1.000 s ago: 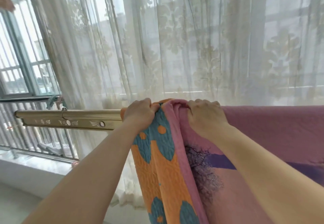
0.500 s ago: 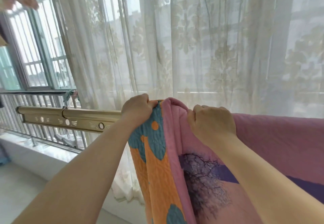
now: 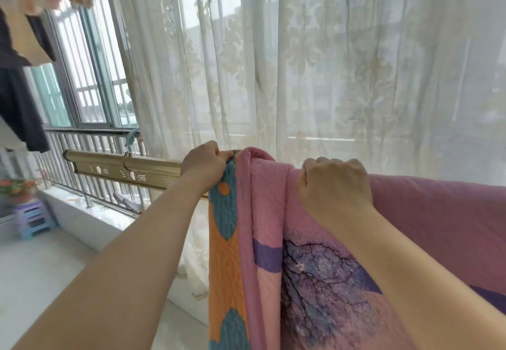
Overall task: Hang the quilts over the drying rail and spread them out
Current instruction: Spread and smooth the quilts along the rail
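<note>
Quilt (image 3: 427,212) draped over drying rail (image 3: 123,167); left hand (image 3: 205,164) fist-clamped on bunched orange-teal edge, right hand (image 3: 334,185) clenched on pink fold; hands now further apart than before; spreading under way, leftward rail bare.

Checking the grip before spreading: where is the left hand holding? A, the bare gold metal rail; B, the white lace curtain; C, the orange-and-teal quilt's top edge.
C: the left hand is clenched on the orange-and-teal quilt at its top edge.
</note>
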`<act>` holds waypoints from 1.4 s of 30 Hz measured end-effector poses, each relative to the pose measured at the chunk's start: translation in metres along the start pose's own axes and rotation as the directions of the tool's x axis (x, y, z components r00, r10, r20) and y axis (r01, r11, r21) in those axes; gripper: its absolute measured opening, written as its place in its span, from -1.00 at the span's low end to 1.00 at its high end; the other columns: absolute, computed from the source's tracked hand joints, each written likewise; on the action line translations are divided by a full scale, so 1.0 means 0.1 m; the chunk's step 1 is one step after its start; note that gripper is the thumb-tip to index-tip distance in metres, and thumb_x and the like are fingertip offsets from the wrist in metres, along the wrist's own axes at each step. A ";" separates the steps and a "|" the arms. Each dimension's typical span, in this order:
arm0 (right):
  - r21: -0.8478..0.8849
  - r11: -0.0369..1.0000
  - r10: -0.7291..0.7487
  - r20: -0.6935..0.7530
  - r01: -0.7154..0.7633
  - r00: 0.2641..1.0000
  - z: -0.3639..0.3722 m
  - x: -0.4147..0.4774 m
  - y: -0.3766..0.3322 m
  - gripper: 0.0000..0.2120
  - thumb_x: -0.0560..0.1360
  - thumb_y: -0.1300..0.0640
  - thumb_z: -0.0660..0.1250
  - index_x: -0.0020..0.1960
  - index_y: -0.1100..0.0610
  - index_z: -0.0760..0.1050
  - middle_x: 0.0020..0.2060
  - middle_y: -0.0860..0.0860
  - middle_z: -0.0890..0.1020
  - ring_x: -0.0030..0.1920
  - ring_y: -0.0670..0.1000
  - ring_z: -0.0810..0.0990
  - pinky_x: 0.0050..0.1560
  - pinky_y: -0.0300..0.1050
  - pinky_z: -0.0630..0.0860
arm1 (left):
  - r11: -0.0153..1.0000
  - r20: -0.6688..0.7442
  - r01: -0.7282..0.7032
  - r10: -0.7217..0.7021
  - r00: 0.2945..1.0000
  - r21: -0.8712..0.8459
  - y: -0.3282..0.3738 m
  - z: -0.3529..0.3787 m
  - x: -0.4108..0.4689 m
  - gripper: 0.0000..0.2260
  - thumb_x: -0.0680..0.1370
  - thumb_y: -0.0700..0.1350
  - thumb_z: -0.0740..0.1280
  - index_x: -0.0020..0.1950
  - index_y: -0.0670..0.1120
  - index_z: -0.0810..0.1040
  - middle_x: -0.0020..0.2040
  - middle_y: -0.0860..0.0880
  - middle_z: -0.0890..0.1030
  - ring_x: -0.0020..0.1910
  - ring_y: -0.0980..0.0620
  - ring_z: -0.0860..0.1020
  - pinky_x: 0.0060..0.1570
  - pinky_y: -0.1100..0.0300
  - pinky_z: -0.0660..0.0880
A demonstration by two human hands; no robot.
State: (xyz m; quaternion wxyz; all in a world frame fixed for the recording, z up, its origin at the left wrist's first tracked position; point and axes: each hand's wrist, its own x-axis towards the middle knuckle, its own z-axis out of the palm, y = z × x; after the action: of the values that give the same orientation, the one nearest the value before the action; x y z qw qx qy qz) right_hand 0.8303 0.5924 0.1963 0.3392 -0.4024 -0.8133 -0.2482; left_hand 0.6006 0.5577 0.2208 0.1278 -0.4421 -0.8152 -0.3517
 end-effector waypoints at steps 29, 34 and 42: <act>-0.085 0.967 0.241 0.017 -0.238 0.970 0.28 0.39 -0.93 -0.68 0.56 0.08 0.04 -0.05 0.06 0.57 -0.35 -0.01 0.64 -0.38 0.07 0.51 -0.22 -0.10 0.32 | 0.970 0.106 -0.226 0.216 0.971 0.089 -1.28 -0.25 0.87 -0.76 0.59 -0.02 0.18 -0.23 -0.10 0.32 -0.26 -0.09 0.47 -0.23 -0.11 0.45 -0.31 0.07 0.27; 0.008 0.960 0.281 -0.013 -0.281 0.959 0.48 0.51 -1.38 -0.77 0.55 0.17 0.06 -0.08 0.17 0.48 -0.28 0.05 0.59 -0.35 0.07 0.41 -0.10 -0.02 0.36 | 0.971 0.085 -0.240 0.239 0.967 0.010 -1.33 -0.34 0.79 -0.86 0.57 -0.06 0.21 0.01 -0.12 0.39 -0.02 -0.11 0.53 -0.06 -0.13 0.49 -0.15 0.07 0.35; 0.003 0.972 0.233 -0.052 -0.233 0.971 0.55 0.53 -1.46 -0.78 0.58 0.15 0.07 -0.05 0.16 0.48 -0.24 0.06 0.61 -0.29 0.11 0.51 -0.09 -0.01 0.37 | 0.758 0.275 -0.651 0.635 0.721 -0.044 -0.97 -0.12 0.26 -0.42 0.61 0.24 0.01 0.54 -0.06 0.14 0.47 -0.07 0.35 0.44 -0.07 0.27 0.43 0.05 0.09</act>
State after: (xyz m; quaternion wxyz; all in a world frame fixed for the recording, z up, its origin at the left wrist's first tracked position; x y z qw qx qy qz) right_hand 0.6667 0.5747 0.1816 0.3864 -0.4891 -0.7509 -0.2183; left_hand 0.5060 0.5315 0.1984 0.1401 -0.7377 -0.6300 -0.1982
